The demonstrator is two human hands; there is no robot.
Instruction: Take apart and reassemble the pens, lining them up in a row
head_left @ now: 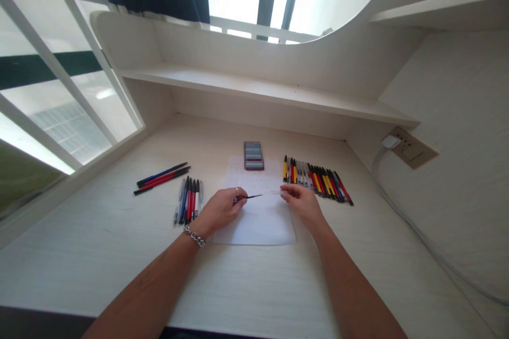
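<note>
Pale desk (246, 280), shelf (254, 87) behind. Thin dark rod (253, 196) above white paper (254, 228), pinched in left hand (222, 209). Right hand (304, 204) pinches a clear, slender piece (272, 192) near the rod's tip. Pen row (318, 180) beyond right hand; smaller pen group (189, 200) beside left.

l hand (221, 208) & r hand (304, 203) apart, both w/ pinch grip

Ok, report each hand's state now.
Left hand: closed, holding a dark rod.
Right hand: closed, holding a clear piece; whether the two join can't be told.
</note>
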